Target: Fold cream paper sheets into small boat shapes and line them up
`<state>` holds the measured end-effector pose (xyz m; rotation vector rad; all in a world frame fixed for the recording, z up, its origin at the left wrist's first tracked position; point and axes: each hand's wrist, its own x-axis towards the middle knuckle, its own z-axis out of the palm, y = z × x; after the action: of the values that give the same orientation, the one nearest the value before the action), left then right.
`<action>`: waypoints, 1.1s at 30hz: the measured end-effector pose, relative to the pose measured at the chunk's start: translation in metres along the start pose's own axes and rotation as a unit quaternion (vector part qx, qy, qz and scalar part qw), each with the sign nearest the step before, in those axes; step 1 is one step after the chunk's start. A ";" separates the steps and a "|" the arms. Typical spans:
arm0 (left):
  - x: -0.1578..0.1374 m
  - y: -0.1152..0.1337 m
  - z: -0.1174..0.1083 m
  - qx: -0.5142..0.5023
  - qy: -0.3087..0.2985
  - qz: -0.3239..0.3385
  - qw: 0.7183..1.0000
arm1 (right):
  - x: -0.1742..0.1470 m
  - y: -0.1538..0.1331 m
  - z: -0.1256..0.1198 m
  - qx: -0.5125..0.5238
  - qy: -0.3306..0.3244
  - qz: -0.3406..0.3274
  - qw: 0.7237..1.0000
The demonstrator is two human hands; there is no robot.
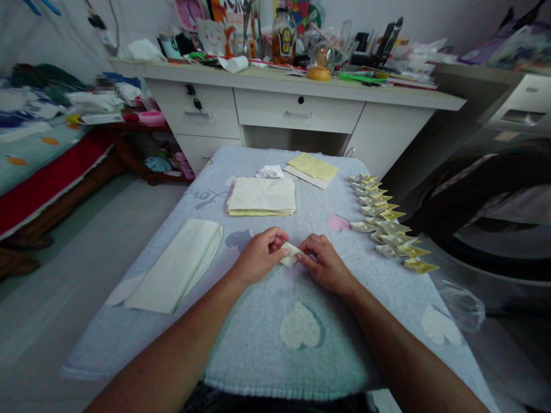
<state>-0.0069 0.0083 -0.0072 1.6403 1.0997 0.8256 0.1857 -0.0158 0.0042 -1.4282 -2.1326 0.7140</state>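
Note:
A small folded piece of pale paper [290, 255] is pinched between my two hands above the cloth. My left hand [263, 252] grips its left side with thumb and fingers. On the right edge, my right hand [325, 261] closes its thumb and fingertips. Just beyond the hands lies a stack of square paper [262, 195], cream on top with yellow showing beneath. Rows of folded paper boats [383, 223], some whitish and some yellow, stand along the table's right side. To the left rests a larger folded pale sheet [176, 267].
A blue cloth with heart patterns [301, 350] covers the table. Behind the stack are a crumpled white paper [270, 171] and loose yellow sheets [313, 166]. A cluttered white desk [301, 112] stands at the back, a washing machine [512, 132] at right, a bed [47, 149] at left.

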 end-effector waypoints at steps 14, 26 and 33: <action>0.001 0.006 -0.001 -0.095 -0.037 -0.047 0.994 | 0.003 0.001 0.001 0.157 0.043 -0.047 0.986; -0.002 0.010 0.001 -0.140 -0.058 -0.062 0.986 | 0.004 0.004 0.003 0.274 0.074 0.016 0.959; -0.003 0.010 -0.001 -0.081 -0.053 -0.071 0.993 | 0.004 0.006 0.004 0.315 0.085 0.037 0.945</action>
<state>-0.0063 0.0049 0.0025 1.4367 1.0354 0.7081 0.1864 -0.0110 -0.0026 -1.1619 -1.5209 1.1290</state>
